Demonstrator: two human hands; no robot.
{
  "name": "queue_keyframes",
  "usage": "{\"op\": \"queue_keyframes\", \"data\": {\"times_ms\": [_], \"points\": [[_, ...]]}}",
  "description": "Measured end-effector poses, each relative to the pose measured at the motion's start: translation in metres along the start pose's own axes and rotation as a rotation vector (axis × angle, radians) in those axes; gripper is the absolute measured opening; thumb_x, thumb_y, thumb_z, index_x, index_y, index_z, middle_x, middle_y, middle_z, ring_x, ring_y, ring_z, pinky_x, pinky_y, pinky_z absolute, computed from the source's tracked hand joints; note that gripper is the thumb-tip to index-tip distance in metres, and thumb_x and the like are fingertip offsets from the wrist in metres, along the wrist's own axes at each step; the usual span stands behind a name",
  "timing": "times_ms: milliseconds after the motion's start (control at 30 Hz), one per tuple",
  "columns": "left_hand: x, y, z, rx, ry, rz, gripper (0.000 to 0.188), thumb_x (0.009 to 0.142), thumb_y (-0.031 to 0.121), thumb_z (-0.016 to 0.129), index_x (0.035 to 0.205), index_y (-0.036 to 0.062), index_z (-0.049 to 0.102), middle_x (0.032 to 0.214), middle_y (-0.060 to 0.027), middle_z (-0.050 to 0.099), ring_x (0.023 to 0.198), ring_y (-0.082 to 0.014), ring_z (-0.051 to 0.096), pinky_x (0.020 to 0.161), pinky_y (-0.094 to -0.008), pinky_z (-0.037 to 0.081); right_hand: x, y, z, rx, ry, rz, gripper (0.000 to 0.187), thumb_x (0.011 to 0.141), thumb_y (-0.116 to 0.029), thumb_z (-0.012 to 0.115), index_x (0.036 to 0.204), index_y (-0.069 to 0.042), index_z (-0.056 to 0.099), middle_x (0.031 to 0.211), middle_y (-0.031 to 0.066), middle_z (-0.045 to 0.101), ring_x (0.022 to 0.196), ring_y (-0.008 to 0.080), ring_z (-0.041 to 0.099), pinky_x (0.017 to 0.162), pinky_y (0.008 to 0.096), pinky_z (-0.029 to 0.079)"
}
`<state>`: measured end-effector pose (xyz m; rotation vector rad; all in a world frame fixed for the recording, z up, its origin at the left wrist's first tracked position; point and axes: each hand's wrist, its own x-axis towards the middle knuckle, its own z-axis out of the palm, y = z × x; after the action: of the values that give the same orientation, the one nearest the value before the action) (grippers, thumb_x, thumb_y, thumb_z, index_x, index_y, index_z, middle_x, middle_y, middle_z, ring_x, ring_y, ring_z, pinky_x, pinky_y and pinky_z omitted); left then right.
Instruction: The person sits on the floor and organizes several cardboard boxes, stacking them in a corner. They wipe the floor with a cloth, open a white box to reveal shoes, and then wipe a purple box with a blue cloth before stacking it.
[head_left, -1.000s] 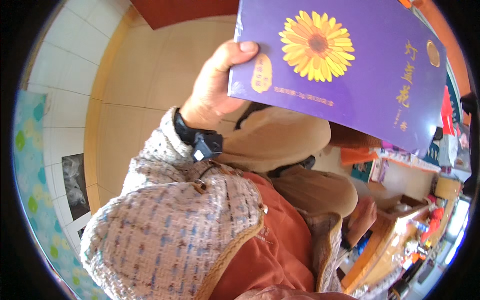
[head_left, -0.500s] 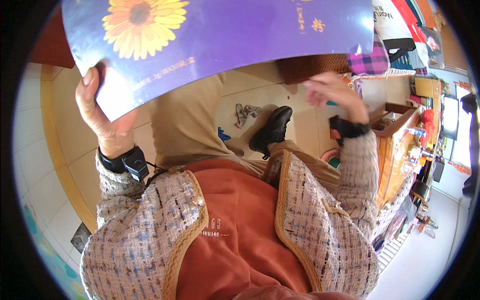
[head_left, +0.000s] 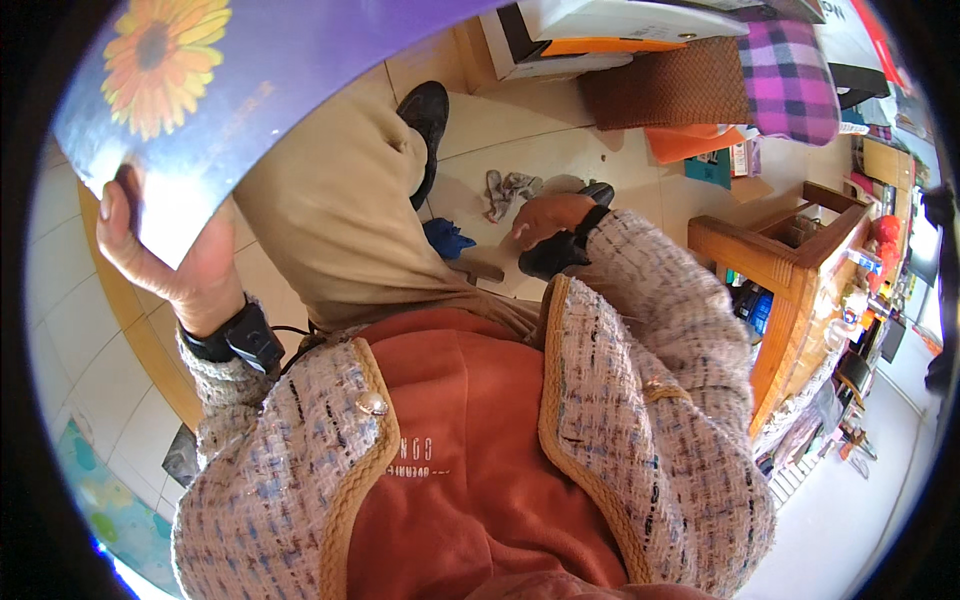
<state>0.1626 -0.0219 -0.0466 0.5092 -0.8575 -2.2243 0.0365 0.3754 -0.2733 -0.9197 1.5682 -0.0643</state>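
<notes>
My left hand (head_left: 165,255) is closed on the near left corner of a large purple sheet (head_left: 300,50), its thumb on the printed face. The sheet is glossy and stiff-looking, with a yellow-orange flower printed on it. Its far part runs out of view at the top. My right hand (head_left: 553,220) hangs above the floor, in front of a black shoe (head_left: 545,262) on my foot. Its fingers point down and left and are partly hidden and blurred. Nothing shows in that hand. A crumpled grey cloth (head_left: 508,193) and a blue crumpled thing (head_left: 447,238) lie on the floor nearby.
A brown woven box (head_left: 665,85) and a purple checked cloth (head_left: 790,80) stand at the back right, beside white boxes (head_left: 640,22). To the right is a wooden stand (head_left: 780,265) with goods on it. An orange piece (head_left: 690,142) lies on the tiles.
The purple sheet in my left hand has moved left and tilted, uncovering boxes behind it. My right hand has dropped down and left toward the shoe.
</notes>
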Motion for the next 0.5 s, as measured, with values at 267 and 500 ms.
{"op": "queue_keyframes", "data": {"times_ms": [267, 500], "points": [[-0.011, -0.019, 0.033, 0.210, 0.019, 0.133, 0.038, 0.083, 0.040, 0.065, 0.112, 0.0145, 0.065, 0.124, 0.0015, 0.060, 0.123, -0.0198, 0.049, 0.109, -0.0430, 0.032, -0.092, -0.122, -0.130, 0.066, -0.084, -0.235, 0.045, 0.087, -0.039, 0.065, 0.112, -0.001, 0.068, 0.098, 0.0163, 0.070, 0.089, 0.0288, 0.067, 0.076, 0.0379, 0.053], [-0.009, -0.022, 0.030, 0.183, 0.082, 0.125, 0.045, 0.085, 0.041, 0.062, 0.121, 0.0139, 0.061, 0.128, 0.0016, 0.058, 0.126, -0.0185, 0.047, 0.109, -0.0428, 0.032, 0.050, -0.098, -0.085, 0.089, 0.292, -0.199, 0.027, 0.085, -0.026, 0.063, 0.103, -0.009, 0.073, 0.091, 0.0114, 0.070, 0.080, 0.0274, 0.067, 0.071, 0.0393, 0.054]]}}
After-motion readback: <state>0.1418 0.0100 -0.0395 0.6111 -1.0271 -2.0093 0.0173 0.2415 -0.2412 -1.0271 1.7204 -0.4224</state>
